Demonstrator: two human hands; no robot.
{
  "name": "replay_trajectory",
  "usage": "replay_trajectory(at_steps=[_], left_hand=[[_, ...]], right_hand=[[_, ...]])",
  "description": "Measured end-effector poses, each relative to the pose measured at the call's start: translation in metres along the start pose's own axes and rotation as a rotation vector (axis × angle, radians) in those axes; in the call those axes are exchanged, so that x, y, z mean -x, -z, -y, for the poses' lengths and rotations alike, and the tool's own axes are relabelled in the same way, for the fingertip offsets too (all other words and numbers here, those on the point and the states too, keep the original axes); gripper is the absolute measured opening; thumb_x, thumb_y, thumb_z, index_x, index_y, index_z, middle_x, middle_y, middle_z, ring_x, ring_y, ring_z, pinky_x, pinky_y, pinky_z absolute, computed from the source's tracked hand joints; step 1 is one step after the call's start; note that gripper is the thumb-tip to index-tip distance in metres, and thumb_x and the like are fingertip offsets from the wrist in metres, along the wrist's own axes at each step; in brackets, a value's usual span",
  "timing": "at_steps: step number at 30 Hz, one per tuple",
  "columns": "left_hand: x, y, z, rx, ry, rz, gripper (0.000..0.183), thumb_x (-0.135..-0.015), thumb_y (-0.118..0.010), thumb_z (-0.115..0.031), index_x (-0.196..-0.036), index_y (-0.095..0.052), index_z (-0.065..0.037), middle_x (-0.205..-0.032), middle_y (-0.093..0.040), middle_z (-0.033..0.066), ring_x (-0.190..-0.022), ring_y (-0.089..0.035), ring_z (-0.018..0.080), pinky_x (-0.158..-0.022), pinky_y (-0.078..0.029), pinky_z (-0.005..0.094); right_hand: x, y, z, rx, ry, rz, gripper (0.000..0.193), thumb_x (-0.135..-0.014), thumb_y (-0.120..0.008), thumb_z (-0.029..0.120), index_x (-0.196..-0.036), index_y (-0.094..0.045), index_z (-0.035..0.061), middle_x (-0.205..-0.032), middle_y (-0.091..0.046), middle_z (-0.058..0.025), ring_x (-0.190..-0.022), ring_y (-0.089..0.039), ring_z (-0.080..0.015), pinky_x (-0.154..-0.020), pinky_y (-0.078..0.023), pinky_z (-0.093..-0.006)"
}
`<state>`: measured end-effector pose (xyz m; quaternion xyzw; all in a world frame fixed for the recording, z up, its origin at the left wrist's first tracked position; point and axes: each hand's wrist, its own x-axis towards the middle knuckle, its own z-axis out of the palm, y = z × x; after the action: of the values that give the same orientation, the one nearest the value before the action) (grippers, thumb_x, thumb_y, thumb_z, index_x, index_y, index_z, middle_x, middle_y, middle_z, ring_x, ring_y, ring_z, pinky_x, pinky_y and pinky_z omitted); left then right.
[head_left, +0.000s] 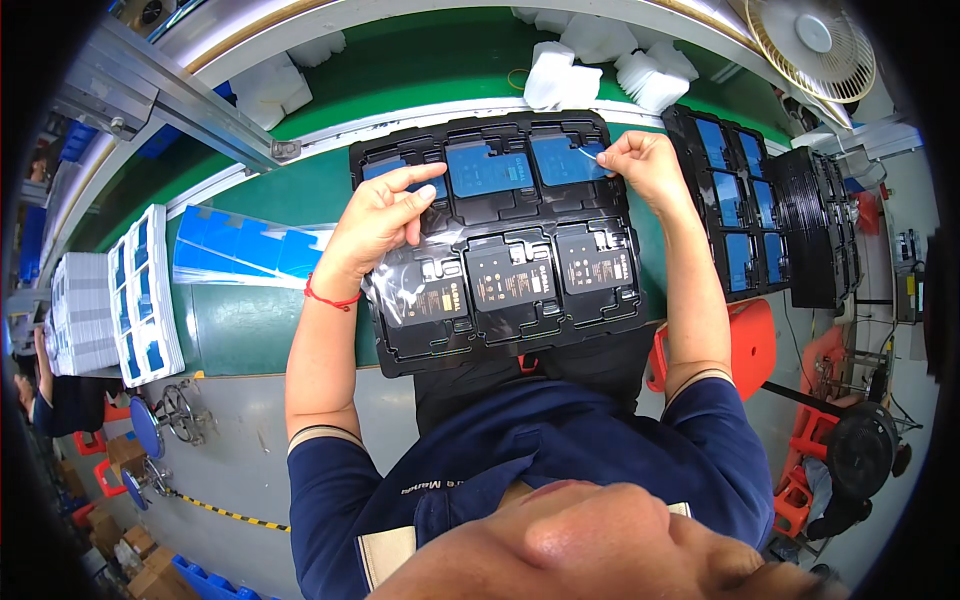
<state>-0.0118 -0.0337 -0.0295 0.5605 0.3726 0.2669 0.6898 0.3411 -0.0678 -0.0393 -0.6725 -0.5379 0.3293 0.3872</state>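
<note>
A green-topped counter (250, 350) runs across the workplace, its ends hard to make out toward the dark fisheye rim. Bare surface lies at the near left; only a narrow green gap parts the central work from a black plastic tray of blue-faced pieces (747, 207) at right. Beyond that tray rises a stack of black trays (808, 225); at far left stands a stack of white trays (172, 310).

A black six-compartment plastic tray (600, 207) sits before the person, reaching the counter's near edge. Overlapping blue sheets with clear borders (250, 245) lie close to its left side.

Three dark grey printed slabs (510, 275) fill the near row, the left one blurred by glare. In the far row, the left blue-faced slab is partly covered by the left hand (385, 215), whose index finger points outward, thumb apart; whether it touches anything is unclear.

The right hand (645, 165), thumb and index finger pressed together, pinches a thin pale strip (588, 153) at the blue-faced rectangular slab (560, 162) in the far-right compartment. The strip's end disappears between the fingers.
</note>
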Motion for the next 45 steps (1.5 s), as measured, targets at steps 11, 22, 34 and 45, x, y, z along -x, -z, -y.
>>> replay_trajectory(at_steps=[11,22,34,45], left_hand=[[-0.001,0.001,0.001,0.01,-0.009,0.007,0.039,-0.091,-0.062,-0.02,-0.125,-0.056,-0.004,-0.056,-0.051,-0.0059,-0.045,-0.044,0.001,-0.042,-0.025,0.0164],[0.016,-0.027,0.0,-0.471,-0.385,-0.393,0.034,-0.087,-0.065,-0.012,-0.119,-0.061,-0.002,-0.051,-0.046,-0.0037,-0.044,-0.039,0.0028,-0.044,-0.029,0.0195],[0.092,-0.123,-0.031,-0.796,-1.011,-0.147,0.049,-0.069,-0.078,-0.014,-0.11,-0.062,0.007,-0.074,-0.065,0.012,-0.061,-0.06,0.0202,-0.059,-0.048,0.0277],[0.061,0.089,0.09,-1.328,-0.153,-1.134,0.066,-0.089,-0.055,-0.045,-0.135,-0.044,0.0,-0.143,-0.035,0.0246,-0.135,-0.027,0.0416,-0.109,-0.024,0.0502]], right_hand=[[0.01,-0.01,0.034,0.75,0.093,-0.171,0.03,-0.07,-0.075,0.015,-0.093,-0.061,0.0036,-0.068,-0.065,-0.0135,-0.066,-0.066,-0.0296,-0.063,-0.051,-0.0383],[0.102,-0.05,0.069,-0.111,0.159,0.265,0.043,-0.07,-0.08,0.02,-0.103,-0.061,0.0021,-0.074,-0.067,-0.0058,-0.058,-0.059,-0.0105,-0.057,-0.05,-0.0269],[0.165,-0.056,0.068,-0.253,0.541,0.469,0.021,-0.083,-0.058,0.001,-0.102,-0.066,0.0044,-0.077,-0.067,-0.0119,-0.07,-0.066,-0.0258,-0.065,-0.053,-0.0344],[0.284,0.145,-0.24,-0.744,-0.37,-0.028,0.034,-0.08,-0.064,0.01,-0.111,-0.061,-0.005,-0.076,-0.065,-0.0085,-0.065,-0.062,-0.0139,-0.058,-0.049,-0.0243]])
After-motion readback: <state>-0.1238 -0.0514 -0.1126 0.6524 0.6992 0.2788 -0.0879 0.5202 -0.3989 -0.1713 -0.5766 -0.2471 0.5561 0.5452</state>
